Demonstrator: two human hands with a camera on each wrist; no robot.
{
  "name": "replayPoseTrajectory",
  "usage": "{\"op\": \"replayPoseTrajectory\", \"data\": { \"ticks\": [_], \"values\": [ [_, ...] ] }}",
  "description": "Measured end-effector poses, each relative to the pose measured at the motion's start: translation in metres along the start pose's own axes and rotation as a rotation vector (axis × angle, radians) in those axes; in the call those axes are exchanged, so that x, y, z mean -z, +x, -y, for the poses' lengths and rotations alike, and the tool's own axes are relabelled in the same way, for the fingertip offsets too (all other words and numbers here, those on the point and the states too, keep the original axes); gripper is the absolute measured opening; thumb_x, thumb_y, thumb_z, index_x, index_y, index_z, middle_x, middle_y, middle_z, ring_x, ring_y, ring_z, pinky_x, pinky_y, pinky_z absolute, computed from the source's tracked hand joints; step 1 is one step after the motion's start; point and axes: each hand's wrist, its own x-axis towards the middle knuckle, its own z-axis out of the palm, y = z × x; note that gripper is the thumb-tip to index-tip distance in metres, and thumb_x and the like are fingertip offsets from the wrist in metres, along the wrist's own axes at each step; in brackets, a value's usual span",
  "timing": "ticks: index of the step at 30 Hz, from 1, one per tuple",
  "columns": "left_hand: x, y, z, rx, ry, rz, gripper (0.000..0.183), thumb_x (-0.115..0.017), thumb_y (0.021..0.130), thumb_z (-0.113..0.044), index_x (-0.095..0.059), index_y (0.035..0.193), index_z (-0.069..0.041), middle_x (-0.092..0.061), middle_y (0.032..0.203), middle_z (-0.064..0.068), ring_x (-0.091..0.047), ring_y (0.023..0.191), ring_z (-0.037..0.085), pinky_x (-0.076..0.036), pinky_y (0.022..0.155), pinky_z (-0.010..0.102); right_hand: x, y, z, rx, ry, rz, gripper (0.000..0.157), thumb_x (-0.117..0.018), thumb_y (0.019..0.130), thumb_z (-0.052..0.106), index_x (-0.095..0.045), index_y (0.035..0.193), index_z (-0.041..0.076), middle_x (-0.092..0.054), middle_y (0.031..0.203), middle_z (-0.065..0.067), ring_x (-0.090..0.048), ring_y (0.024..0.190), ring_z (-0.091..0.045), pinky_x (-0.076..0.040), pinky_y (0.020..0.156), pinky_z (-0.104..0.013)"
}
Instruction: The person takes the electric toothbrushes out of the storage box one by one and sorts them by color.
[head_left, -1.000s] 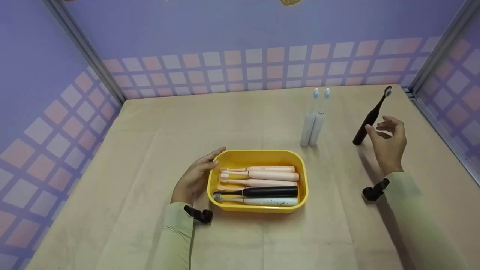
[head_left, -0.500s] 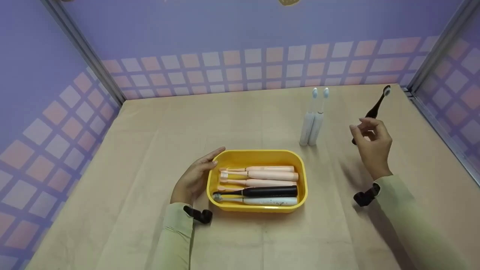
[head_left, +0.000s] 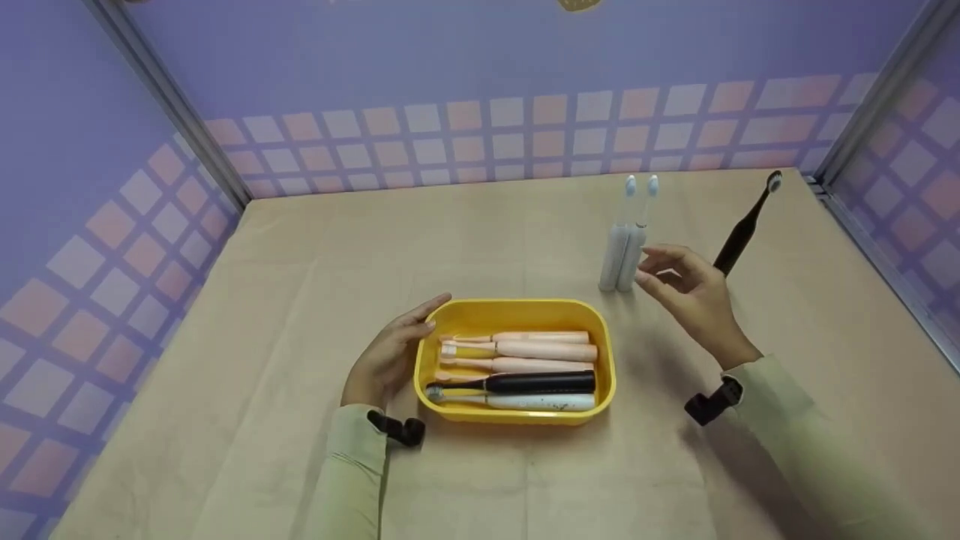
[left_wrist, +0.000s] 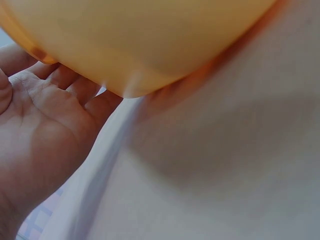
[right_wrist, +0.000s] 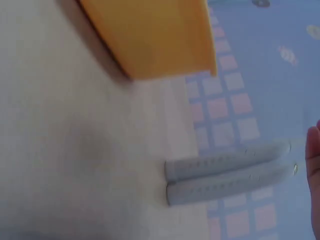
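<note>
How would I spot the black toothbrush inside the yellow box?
On the table, find the yellow box touched by the left hand. Inside, pink toothbrushes lie toward the far side, a white one along the near side. The black toothbrush lies between them, the only dark one there.

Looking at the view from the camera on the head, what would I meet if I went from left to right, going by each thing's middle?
Left hand → yellow bin → first white toothbrush → second white toothbrush → right hand → black toothbrush outside the bin.
</note>
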Motion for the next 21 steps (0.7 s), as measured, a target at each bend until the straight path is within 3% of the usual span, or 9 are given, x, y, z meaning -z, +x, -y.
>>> {"op": "replayPoseTrajectory", "data": {
  "ticks": [6, 12, 21],
  "values": [
    [0.000, 0.000, 0.000, 0.006, 0.005, -0.006, 0.053, -0.048, 0.100, -0.013, -0.034, 0.151, -0.019, -0.048, 0.142, 0.010, -0.052, 0.126, 0.023, -0.047, 0.102, 0.032, -0.015, -0.001, 0.018, -0.033, 0.031, 0.194, 0.037, -0.066, 0.084, -0.007, -0.062, 0.121, -0.003, -0.064, 0.102, -0.012, -0.062, 0.094, -0.012, -0.054, 0.084, -0.019],
    [0.001, 0.001, -0.001, 0.007, 0.041, 0.007, 0.053, -0.044, 0.101, -0.012, -0.031, 0.152, -0.018, -0.048, 0.140, 0.011, -0.054, 0.123, 0.020, -0.049, 0.100, 0.030, -0.027, -0.002, 0.032, -0.080, -0.020, 0.362, 0.038, -0.067, 0.087, 0.003, -0.060, 0.125, 0.002, -0.064, 0.108, -0.017, -0.063, 0.095, -0.011, -0.054, 0.084, -0.019],
    [0.001, 0.001, -0.001, 0.005, 0.028, 0.014, 0.053, -0.044, 0.101, -0.010, -0.031, 0.152, -0.018, -0.048, 0.141, 0.010, -0.055, 0.122, 0.019, -0.049, 0.099, 0.029, -0.042, -0.004, 0.045, -0.107, -0.052, 0.573, 0.038, -0.069, 0.088, 0.012, -0.061, 0.124, 0.005, -0.065, 0.110, -0.010, -0.063, 0.099, -0.024, -0.053, 0.085, -0.022]
  ]
}}
